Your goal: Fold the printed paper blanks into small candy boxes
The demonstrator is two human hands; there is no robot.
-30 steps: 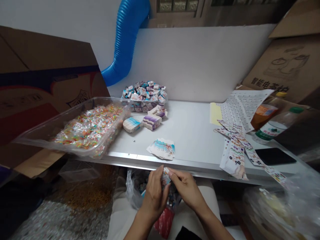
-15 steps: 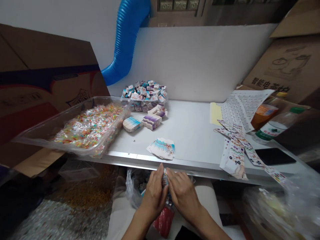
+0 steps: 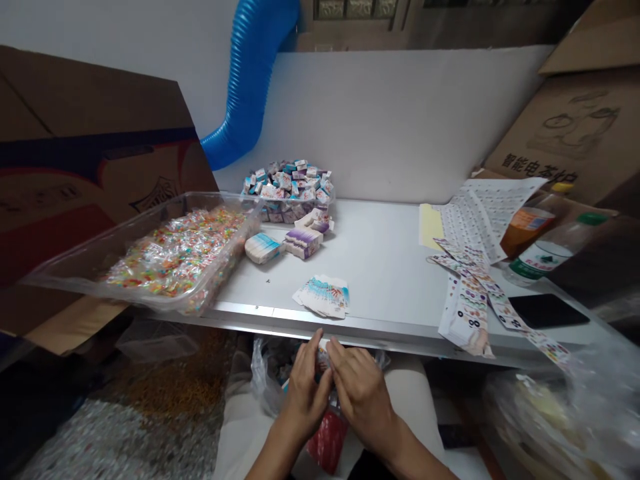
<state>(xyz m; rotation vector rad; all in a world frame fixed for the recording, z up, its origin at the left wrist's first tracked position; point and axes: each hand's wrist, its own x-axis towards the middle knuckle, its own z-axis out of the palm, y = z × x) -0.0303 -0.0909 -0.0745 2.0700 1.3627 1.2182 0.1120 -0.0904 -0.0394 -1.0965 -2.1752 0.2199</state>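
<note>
Both hands are over my lap, just below the table's front edge. Between them is a small printed box (image 3: 324,353), mostly hidden by the fingers. My left hand (image 3: 306,380) grips its left side, and my right hand (image 3: 359,383) closes on it from the right. Just beyond them, a fanned stack of printed cards (image 3: 324,296) lies on the white table (image 3: 385,260). Farther back are a blue-and-white bundle (image 3: 263,247) and a purple-and-white bundle (image 3: 303,243). Beneath my hands are an open plastic bag (image 3: 265,380) and something red (image 3: 327,441).
A clear tray (image 3: 75,273) of candy-like packets stands left, and a tub of small boxes (image 3: 287,190) behind. Printed strips (image 3: 467,300), a bottle (image 3: 543,257) and a black phone (image 3: 549,311) lie right. A blue hose (image 3: 245,87) hangs at the back.
My left thumb and fingers have spread a little apart, and my right fingers have moved slightly left over the small box. The things on the table have stayed in place.
</note>
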